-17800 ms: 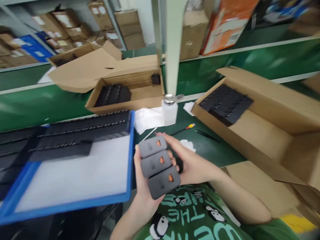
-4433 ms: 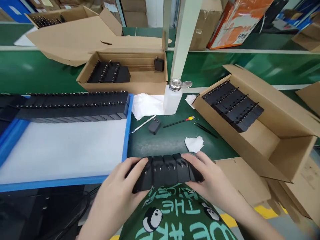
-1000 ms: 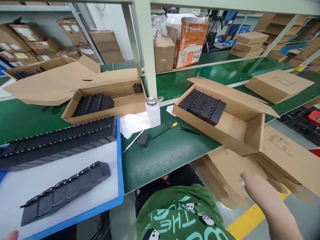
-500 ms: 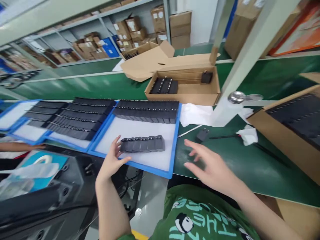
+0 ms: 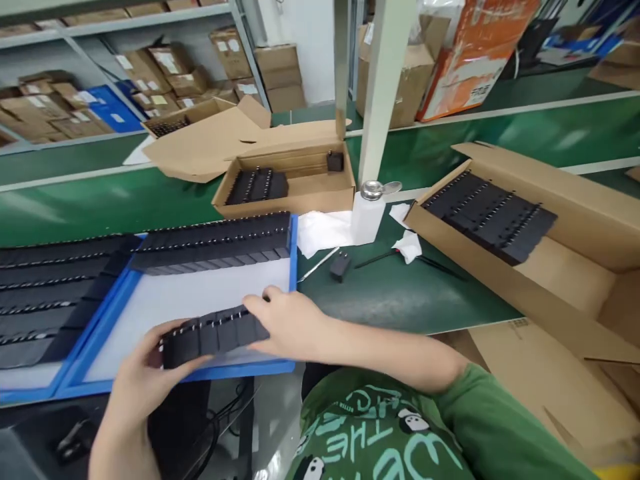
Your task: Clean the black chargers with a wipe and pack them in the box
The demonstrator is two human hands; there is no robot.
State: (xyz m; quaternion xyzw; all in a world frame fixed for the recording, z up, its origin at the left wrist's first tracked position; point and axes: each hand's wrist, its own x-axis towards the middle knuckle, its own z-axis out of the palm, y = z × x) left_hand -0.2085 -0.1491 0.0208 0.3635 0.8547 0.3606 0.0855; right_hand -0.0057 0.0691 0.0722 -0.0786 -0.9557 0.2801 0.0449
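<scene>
A row of several black plug adapters (image 5: 215, 333) is held end to end between my hands, over the front of a blue-rimmed tray (image 5: 293, 287). My left hand (image 5: 143, 380) is closed round the row's left end, thumb in front and fingers behind. At the other end, my right hand (image 5: 290, 323) grips the row, its fingers partly covering the last adapters. Metal pins show along the row's top edge. Whether the row still touches the tray's white floor I cannot tell. More black adapters (image 5: 215, 248) stand in packed rows at the tray's back.
Left of it, another tray holds rows of adapters (image 5: 45, 293). Behind stands an open carton (image 5: 310, 205), part filled; a larger open carton (image 5: 470, 283) with adapters is at right. Between them are a pump bottle (image 5: 367, 220), white tissue (image 5: 325, 230), a single adapter (image 5: 340, 265) and an upright post (image 5: 385, 87).
Both hands were open and apart, with the row lying in the tray; now they have closed on its two ends. My right hand came left across the bench. The view has turned right.
</scene>
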